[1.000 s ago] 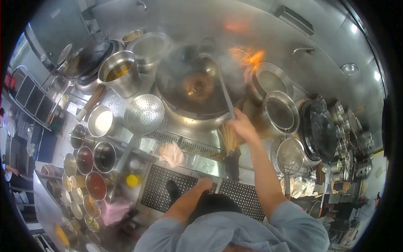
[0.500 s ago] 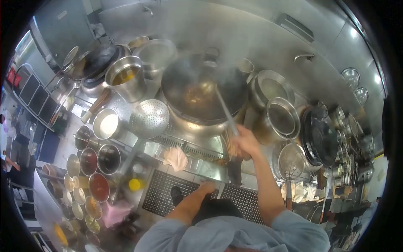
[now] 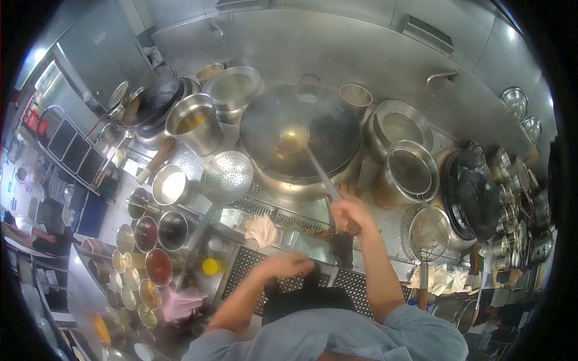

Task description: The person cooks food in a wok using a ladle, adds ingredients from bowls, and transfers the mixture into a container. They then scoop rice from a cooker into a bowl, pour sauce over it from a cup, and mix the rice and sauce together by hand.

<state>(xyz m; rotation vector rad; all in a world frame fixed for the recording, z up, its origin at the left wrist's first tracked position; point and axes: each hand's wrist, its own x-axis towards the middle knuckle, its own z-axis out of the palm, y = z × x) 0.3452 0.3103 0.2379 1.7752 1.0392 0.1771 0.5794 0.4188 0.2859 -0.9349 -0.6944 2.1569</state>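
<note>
My right hand (image 3: 350, 214) is closed around the handle of a long metal ladle (image 3: 323, 170). The ladle's bowl rests in or just above a large dark wok (image 3: 337, 144), beside a little brownish food (image 3: 279, 151). Thin steam hangs over the wok. In front of my body, my left hand (image 3: 290, 265) is apart from the wok, near a crumpled pale cloth (image 3: 261, 230) on the stove's front edge. Its fingers look partly bent but are blurred, and I see nothing held in them.
A perforated strainer (image 3: 227, 177) lies left of the wok, near a pot of yellowish liquid (image 3: 194, 123). Several seasoning containers (image 3: 159, 267) stand lower left. Metal pots (image 3: 410, 173) and another dark wok (image 3: 474, 194) are on the right. Another person (image 3: 31, 231) is at far left.
My left hand has come up and nearer the camera, with its forearm raised. The ladle has shifted slightly left in the wok. Steam is thinner, and the whole view has shifted.
</note>
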